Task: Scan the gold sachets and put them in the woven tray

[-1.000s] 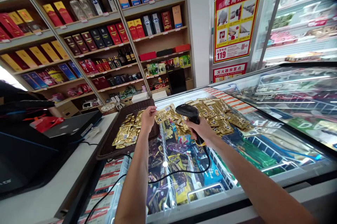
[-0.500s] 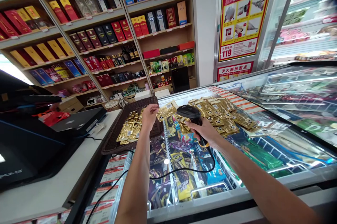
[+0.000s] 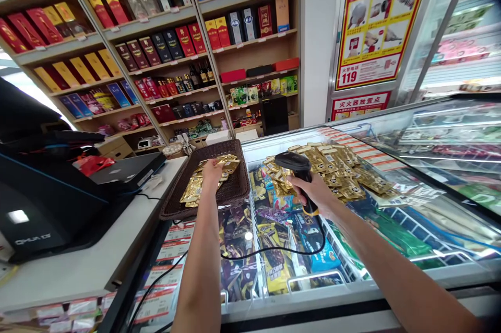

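My left hand (image 3: 212, 171) is over the brown woven basket (image 3: 245, 179), its fingers closed on the edge of a gold packet (image 3: 230, 164). Several more gold packets (image 3: 191, 190) lie inside the basket, partly hidden by the hand. My right hand (image 3: 311, 190) grips a black barcode scanner (image 3: 293, 162) by its handle, the head pointing left. Behind and right of the scanner, a heap of gold packets (image 3: 332, 166) is spread over the freezer's glass lid. The scanner's black cable (image 3: 274, 249) loops down and left across the glass.
Under the glass of the chest freezer (image 3: 274, 299) are wire baskets with coloured packages. A white counter (image 3: 129, 234) with a black machine (image 3: 47, 202) stands at left. Shelves of boxes (image 3: 172, 46) and a red and yellow poster (image 3: 381, 25) are at the back.
My left hand has moved left with the gold packet, from beside the scanner to over the basket. The right hand still holds the scanner. The whole view has shifted slightly.
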A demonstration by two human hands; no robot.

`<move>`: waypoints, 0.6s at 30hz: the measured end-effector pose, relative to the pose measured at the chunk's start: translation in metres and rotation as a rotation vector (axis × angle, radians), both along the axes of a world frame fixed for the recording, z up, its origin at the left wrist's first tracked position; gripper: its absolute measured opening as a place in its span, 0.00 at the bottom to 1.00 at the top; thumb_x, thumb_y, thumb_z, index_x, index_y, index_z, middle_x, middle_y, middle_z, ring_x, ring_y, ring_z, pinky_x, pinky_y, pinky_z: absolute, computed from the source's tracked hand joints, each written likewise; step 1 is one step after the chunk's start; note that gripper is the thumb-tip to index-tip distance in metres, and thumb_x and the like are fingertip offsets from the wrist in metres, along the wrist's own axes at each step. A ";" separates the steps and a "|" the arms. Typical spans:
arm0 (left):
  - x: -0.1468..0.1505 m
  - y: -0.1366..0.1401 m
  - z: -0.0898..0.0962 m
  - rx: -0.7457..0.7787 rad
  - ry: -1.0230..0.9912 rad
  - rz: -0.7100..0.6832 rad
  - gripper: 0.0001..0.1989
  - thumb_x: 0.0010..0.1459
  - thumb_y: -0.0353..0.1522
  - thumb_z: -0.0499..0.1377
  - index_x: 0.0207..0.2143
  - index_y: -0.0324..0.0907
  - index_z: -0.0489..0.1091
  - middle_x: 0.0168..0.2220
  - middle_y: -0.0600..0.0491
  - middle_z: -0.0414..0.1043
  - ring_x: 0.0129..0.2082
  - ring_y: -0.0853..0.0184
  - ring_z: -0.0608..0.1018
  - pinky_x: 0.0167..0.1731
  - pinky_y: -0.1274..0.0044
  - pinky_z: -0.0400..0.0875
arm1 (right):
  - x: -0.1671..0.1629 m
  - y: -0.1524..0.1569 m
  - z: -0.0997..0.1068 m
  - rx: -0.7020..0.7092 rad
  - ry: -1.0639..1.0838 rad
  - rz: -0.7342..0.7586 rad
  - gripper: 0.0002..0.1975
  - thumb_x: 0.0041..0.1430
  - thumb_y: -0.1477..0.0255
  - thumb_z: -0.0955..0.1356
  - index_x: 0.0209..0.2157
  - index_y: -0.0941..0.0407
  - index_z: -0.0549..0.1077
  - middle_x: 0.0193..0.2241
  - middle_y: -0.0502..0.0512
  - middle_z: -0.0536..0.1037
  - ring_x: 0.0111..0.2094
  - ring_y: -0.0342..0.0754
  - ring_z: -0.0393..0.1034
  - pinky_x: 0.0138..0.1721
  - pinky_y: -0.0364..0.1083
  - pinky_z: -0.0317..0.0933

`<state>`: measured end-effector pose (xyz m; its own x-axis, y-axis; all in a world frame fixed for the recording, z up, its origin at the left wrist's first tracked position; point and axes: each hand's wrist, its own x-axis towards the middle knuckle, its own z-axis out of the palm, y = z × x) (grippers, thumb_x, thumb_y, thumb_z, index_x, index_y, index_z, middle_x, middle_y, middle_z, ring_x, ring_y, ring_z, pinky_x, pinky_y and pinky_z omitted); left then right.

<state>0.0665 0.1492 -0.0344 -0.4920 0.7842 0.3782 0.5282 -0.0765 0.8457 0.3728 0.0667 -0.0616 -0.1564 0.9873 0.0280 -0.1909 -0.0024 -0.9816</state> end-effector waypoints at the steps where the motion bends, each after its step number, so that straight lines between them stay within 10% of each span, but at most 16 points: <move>1: 0.009 -0.001 0.003 0.015 0.045 -0.022 0.06 0.48 0.24 0.61 0.31 0.40 0.71 0.37 0.46 0.73 0.47 0.55 0.74 0.53 0.61 0.64 | 0.002 0.001 0.001 -0.004 0.017 -0.015 0.20 0.46 0.58 0.75 0.24 0.55 0.64 0.14 0.43 0.64 0.12 0.37 0.54 0.13 0.41 0.49; 6: 0.083 -0.010 0.003 0.079 0.246 -0.300 0.09 0.57 0.31 0.60 0.41 0.42 0.73 0.49 0.44 0.72 0.56 0.55 0.68 0.60 0.63 0.56 | 0.011 0.011 0.002 -0.030 0.117 -0.109 0.20 0.44 0.59 0.76 0.23 0.55 0.64 0.15 0.44 0.65 0.11 0.37 0.55 0.12 0.40 0.48; 11: 0.151 -0.022 -0.050 -0.013 0.344 -0.591 0.11 0.60 0.36 0.59 0.43 0.43 0.74 0.49 0.44 0.75 0.53 0.55 0.73 0.55 0.65 0.64 | 0.014 0.020 -0.001 -0.055 0.172 -0.144 0.18 0.45 0.60 0.75 0.23 0.55 0.65 0.14 0.44 0.65 0.11 0.37 0.55 0.11 0.40 0.48; 18: 0.152 -0.017 -0.096 -0.223 0.311 -0.627 0.31 0.54 0.45 0.63 0.57 0.41 0.65 0.67 0.38 0.52 0.68 0.50 0.53 0.64 0.62 0.49 | 0.013 0.018 0.004 -0.008 0.173 -0.139 0.18 0.47 0.60 0.74 0.21 0.55 0.64 0.13 0.44 0.64 0.11 0.38 0.55 0.12 0.40 0.50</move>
